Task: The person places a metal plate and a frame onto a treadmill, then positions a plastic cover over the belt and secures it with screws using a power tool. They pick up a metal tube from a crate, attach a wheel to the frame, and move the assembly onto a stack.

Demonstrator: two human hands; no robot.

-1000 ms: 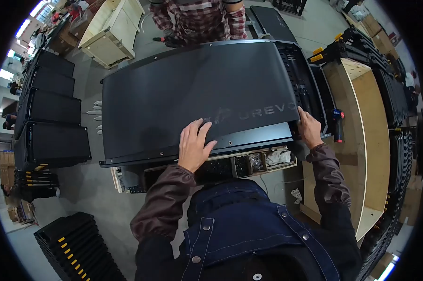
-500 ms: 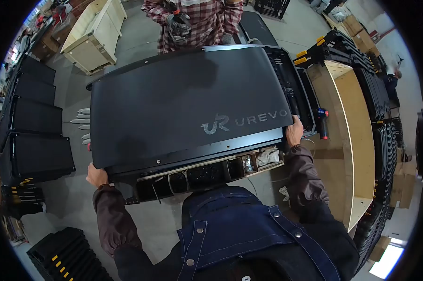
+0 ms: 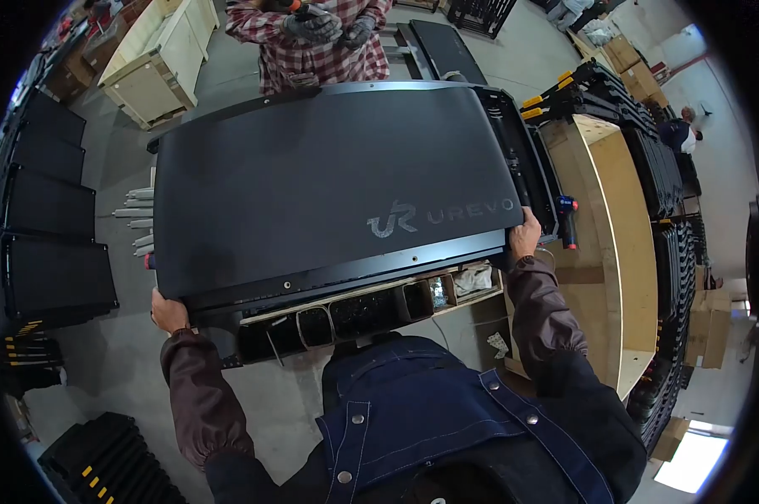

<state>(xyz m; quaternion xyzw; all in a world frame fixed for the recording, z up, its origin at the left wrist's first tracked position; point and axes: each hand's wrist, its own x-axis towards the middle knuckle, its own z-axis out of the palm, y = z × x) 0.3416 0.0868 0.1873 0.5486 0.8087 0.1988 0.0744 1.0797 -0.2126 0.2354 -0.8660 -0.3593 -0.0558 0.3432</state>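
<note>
A large black board (image 3: 312, 176) with "UREVO" lettering lies flat in front of me, a dark metal rail along its near side. My left hand (image 3: 170, 312) grips its near left corner, fingers partly hidden at the edge. At the near right corner, my right hand (image 3: 526, 234) is closed round the edge below the lettering. Past the board's right end a black frame (image 3: 514, 143) with parts inside shows. Just below the near edge runs a wooden tray (image 3: 368, 291) with several compartments, one holding white cloth (image 3: 473, 280).
Across the board stands a co-worker (image 3: 312, 50) in a checked shirt and grey gloves, holding a tool. A power screwdriver (image 3: 568, 222) and an open wooden crate (image 3: 619, 252) are at the right. Black panels (image 3: 56, 273) stand left; another crate (image 3: 157, 76) is at back left.
The view has shifted slightly. The co-worker's two gloved hands have come together near the tool. Both my hands remain at the board's near corners.
</note>
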